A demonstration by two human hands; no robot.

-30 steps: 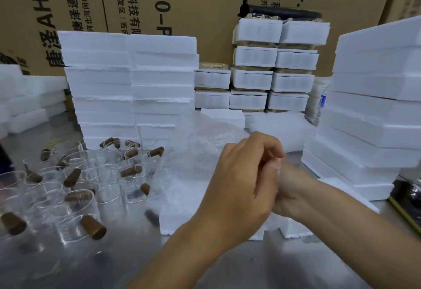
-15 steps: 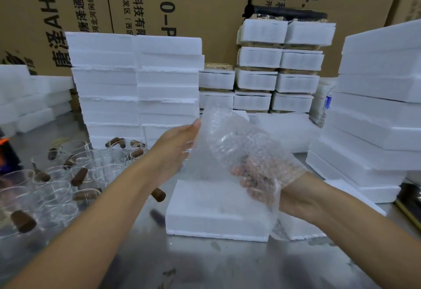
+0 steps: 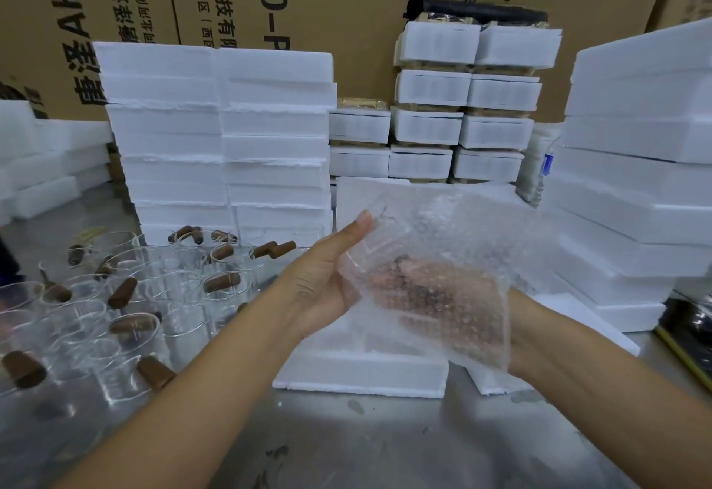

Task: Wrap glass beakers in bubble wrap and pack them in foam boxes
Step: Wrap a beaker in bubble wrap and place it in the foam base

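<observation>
A clear sheet of bubble wrap hangs over my right hand, which shows through it with fingers stretched toward the left. My left hand is flat, its straight fingers pressed against the wrap's left edge. A faint glass rim shows in the wrap near my left fingertips; I cannot tell whether a beaker is inside. Under both hands a white foam box lies on the metal table. Several glass beakers with brown cork stoppers stand at the left.
Tall stacks of white foam boxes stand behind the beakers and along the right. Smaller packed foam boxes are piled at the back against brown cartons. A loose foam piece lies right of my wrist.
A second ago my left hand was curled over the right. The hands parted, the bubble wrap spread over my right hand, and my left palm now presses its left edge.
</observation>
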